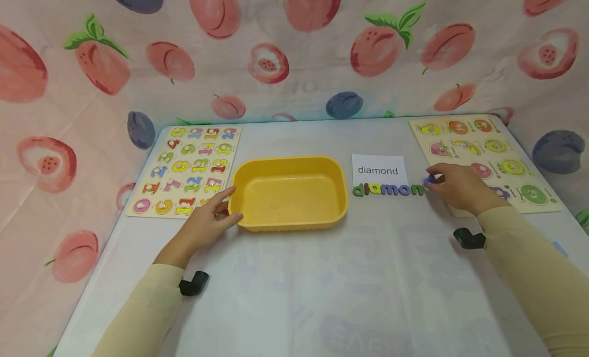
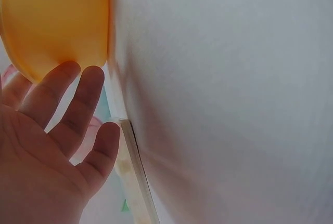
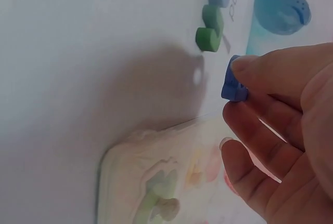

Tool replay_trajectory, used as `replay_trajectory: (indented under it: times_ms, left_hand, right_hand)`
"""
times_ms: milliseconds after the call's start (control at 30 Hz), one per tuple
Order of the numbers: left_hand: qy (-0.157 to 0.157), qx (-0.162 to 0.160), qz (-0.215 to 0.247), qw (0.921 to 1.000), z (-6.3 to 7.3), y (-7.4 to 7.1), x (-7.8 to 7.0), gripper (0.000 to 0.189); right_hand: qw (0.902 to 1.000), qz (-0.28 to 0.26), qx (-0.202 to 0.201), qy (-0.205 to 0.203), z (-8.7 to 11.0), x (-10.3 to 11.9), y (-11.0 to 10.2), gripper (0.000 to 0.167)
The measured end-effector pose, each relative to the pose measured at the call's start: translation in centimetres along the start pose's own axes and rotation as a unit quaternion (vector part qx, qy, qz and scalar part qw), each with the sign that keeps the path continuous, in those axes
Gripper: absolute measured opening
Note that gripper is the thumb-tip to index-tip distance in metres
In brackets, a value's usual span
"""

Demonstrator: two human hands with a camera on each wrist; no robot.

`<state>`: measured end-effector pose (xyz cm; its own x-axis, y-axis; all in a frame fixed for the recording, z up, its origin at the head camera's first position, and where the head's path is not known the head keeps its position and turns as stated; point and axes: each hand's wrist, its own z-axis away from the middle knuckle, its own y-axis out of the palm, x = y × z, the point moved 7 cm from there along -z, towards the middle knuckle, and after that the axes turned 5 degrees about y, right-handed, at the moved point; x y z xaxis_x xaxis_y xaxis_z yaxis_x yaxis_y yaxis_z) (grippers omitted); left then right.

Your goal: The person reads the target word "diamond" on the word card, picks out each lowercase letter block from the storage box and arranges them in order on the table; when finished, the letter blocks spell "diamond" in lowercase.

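My right hand point(image 1: 460, 187) pinches a small blue-purple letter point(image 3: 235, 81) between thumb and fingers, just right of the letter row. Several coloured letters point(image 1: 388, 190) lie side by side reading "diamon", ending in a green n point(image 3: 210, 29). Directly behind them lies a white card point(image 1: 379, 162) printed "diamond". At the left end of a yellow tray point(image 1: 287, 226), my left hand point(image 1: 207, 225) touches the rim with loosely extended fingers. The tray has nothing visible inside. In the left wrist view, those fingertips point(image 2: 93, 76) meet the tray's outer wall.
On the left lies a wooden number puzzle board point(image 1: 156, 142), partly behind my left hand. A wooden fruit puzzle board point(image 1: 543, 191) lies on the right, its near part under my right hand and forearm. A peach-print cloth point(image 1: 294, 98) rises behind the white table point(image 1: 294, 295).
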<state>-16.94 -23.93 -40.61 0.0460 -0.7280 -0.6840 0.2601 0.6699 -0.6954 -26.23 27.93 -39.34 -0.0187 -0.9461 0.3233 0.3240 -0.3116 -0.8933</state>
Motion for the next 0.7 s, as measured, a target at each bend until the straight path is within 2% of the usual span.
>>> replay_trajectory:
  times_ms: [700]
  left_hand:
    - [0.006, -0.003, -0.003, 1.0000, 0.0, 0.0, 0.0, 0.079]
  right_hand:
    - [1.0000, 0.001, 0.008, -0.003, -0.3, -0.5, 1.1, 0.046]
